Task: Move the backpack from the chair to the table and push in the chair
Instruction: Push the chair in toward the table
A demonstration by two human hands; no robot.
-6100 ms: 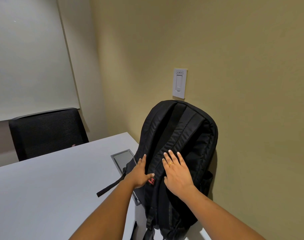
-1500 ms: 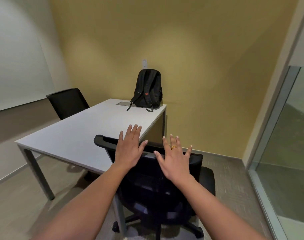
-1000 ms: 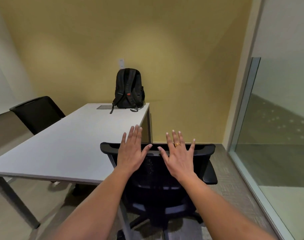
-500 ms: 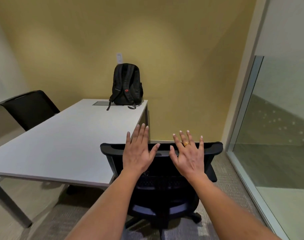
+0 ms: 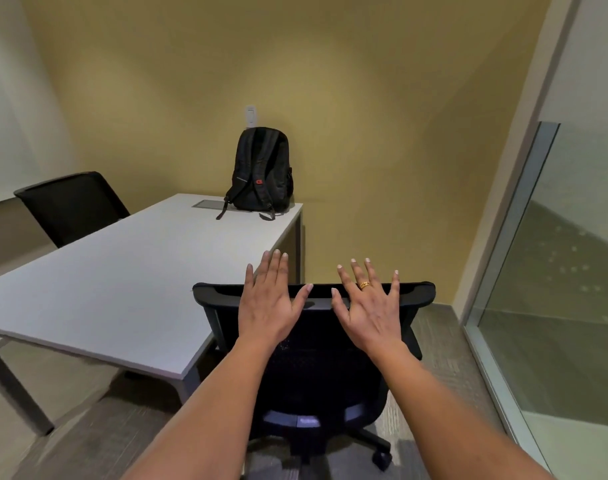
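Observation:
The black backpack (image 5: pixel 262 169) stands upright at the far end of the white table (image 5: pixel 129 271), leaning against the yellow wall, its straps trailing on the tabletop. A black mesh office chair (image 5: pixel 316 362) on castors stands at the table's near right corner, its backrest toward me. My left hand (image 5: pixel 269 301) and my right hand (image 5: pixel 366 306) lie flat over the top of the backrest, fingers spread. Neither hand grips anything. The chair's seat is mostly hidden behind the backrest and my arms.
A second black chair (image 5: pixel 72 206) stands at the table's far left side. A grey panel (image 5: pixel 207 204) is set into the tabletop beside the backpack. A glass partition (image 5: pixel 551 271) with a metal frame runs along the right. A white wall switch (image 5: pixel 250 116) sits above the backpack.
My hands left the backpack on the table and came to the chair's backrest. Over the last second the view shifted slightly and the chair sits a little further right of the table corner.

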